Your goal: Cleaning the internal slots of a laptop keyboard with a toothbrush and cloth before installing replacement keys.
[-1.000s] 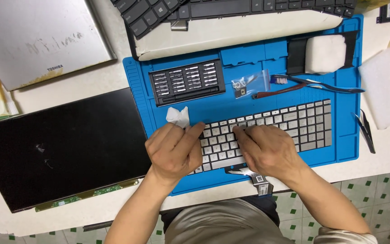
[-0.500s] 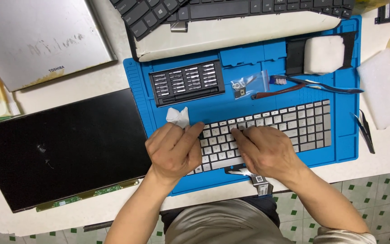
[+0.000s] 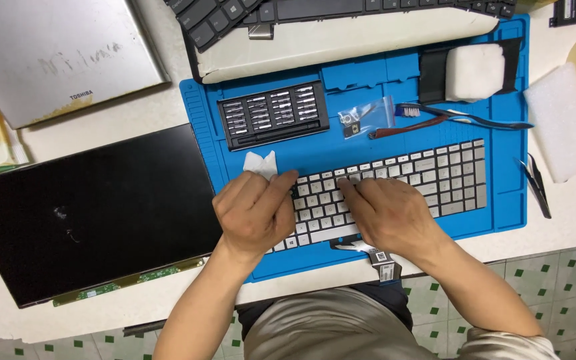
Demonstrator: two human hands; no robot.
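A bare silver laptop keyboard [image 3: 395, 187] is laid flat on the blue work mat [image 3: 501, 133], lower middle of the frame, near the front edge of the table [image 3: 568, 227]. So it's basically a thin sheet of keys with no case behind it. It'd be judged light and a bit floppy, the sort of part that bends if lifted by one corner, and the keycaps can be popped off if snagged. A flat ribbon cable [image 3: 375, 253] is seen sticking out of its lower edge, and that's probably the most fragile bit. Best taken by the long edges or supported underneath, not by the ribbon.

The left hand [image 3: 253, 213] is rested on the keyboard's left end with the fingers curled together; a small white wipe [image 3: 260, 163] pokes out just above the fingertips, though whether it's actually pinched in the grip can't be told. The right hand [image 3: 385, 217] is spread flat, fingers apart, pressed on the keys middle-left, nothing clamped. So the keyboard sits under both hands, its right half left uncovered toward the right of the frame.

Also noted: a black bit set [image 3: 273, 113] above the left hand, tweezers [image 3: 488, 120] upper right, and a dark screen panel [image 3: 81, 213] at left.
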